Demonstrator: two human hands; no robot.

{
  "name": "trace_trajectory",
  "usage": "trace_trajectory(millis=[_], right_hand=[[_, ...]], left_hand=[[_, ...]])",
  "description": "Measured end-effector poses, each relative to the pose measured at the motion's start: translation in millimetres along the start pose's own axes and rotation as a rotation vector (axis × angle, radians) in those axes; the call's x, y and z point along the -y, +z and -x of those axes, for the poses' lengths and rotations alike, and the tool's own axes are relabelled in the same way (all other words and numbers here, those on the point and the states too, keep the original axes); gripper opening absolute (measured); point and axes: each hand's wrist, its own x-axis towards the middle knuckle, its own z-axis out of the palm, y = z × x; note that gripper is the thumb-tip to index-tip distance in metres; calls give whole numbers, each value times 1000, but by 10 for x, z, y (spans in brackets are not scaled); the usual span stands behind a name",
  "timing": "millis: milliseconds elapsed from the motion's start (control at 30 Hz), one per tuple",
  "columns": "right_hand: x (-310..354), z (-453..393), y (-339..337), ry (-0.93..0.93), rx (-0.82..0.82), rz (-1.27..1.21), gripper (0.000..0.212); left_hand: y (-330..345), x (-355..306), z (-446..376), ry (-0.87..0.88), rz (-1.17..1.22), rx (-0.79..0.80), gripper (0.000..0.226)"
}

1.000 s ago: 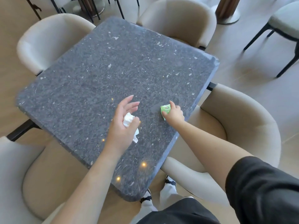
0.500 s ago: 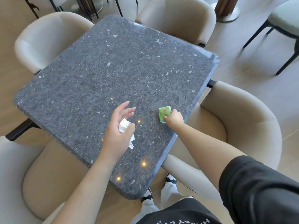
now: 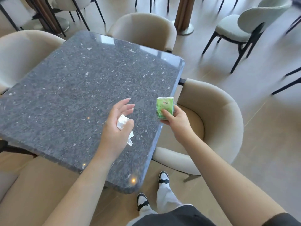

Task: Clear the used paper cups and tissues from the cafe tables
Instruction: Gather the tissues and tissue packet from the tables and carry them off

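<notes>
Green and glossy, the soft tissue pack [image 3: 164, 108] sits pinched in your right hand [image 3: 175, 119] just off the speckled stone counter's [image 3: 78, 82] right edge, so keep that grip firm while your left hand [image 3: 116, 126] keeps the crumpled white tissue [image 3: 122, 123] tucked under curled fingers.

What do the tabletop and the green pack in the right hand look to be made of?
Tabletop: probably polished stone or terrazzo-style composite, dark grey with pale flecks and glossy light reflections.
Green pack in the right hand: likely thin plastic film, shiny and slightly wrinkled, probably a pocket tissue pack.
</notes>
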Motion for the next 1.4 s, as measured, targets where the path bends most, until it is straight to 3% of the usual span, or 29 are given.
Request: trace_trajectory(millis=[233, 533, 700, 1067, 1400], right_hand=[[363, 845, -737, -168, -214, -37, 15], [736, 1731, -1703, -300, -412, -177, 32], [761, 2223, -2284, -413, -562, -174, 19], [1274, 2967, -3655, -561, -686, -83, 19], [1488, 3112, -4433, -641, -769, -57, 17]], left_hand=[[540, -510, 39, 110, 31, 194, 55], [1346, -1083, 269, 266, 98, 374, 54], [1898, -1388, 371, 346, 119, 424, 55], [3117, -2403, 821, 582, 133, 541, 54], [3837, -2761, 915, 600, 213, 651, 52]])
